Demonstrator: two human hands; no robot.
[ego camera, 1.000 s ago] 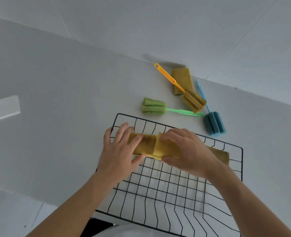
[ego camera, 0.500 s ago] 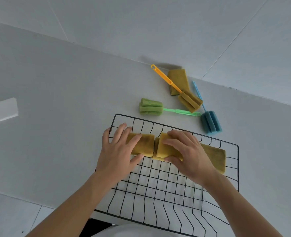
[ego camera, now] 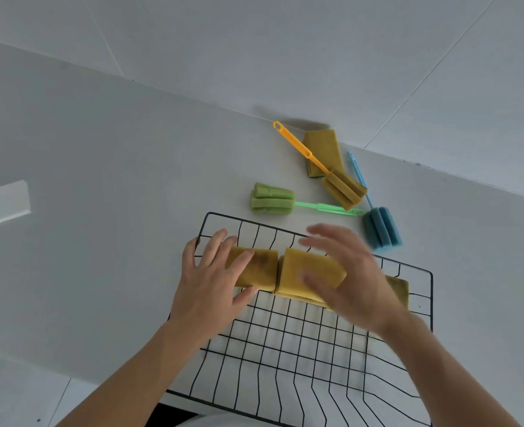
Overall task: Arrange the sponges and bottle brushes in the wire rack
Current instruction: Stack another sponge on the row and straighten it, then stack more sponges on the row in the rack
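Across the far side of the wire rack (ego camera: 316, 343), a row of yellow sponges is taking shape: a left sponge (ego camera: 259, 269), a middle sponge (ego camera: 311, 274) butted up against it, and a third sponge (ego camera: 398, 288) peeking out at the right end behind the wrist. So the sponge row looks well under way, but the job is nowhere near finished. Out on the white counter (ego camera: 100, 180) beyond the rack there is one more loose sponge (ego camera: 324, 147), and all three bottle brushes are waiting: the orange brush (ego camera: 319, 166) lying over that sponge, the green brush (ego camera: 288, 201) just off the rack's far edge, and the blue brush (ego camera: 378, 223) near the far right corner.

Now the hands. The left hand (ego camera: 211, 282) lies flat with fingers spread on the left sponge, thumb against its near side, steadying it rather than gripping. The right hand (ego camera: 347, 272) is blurred, fingers splayed wide open over the middle sponge; it holds nothing, and whether it touches the sponge cannot be told through the blur.
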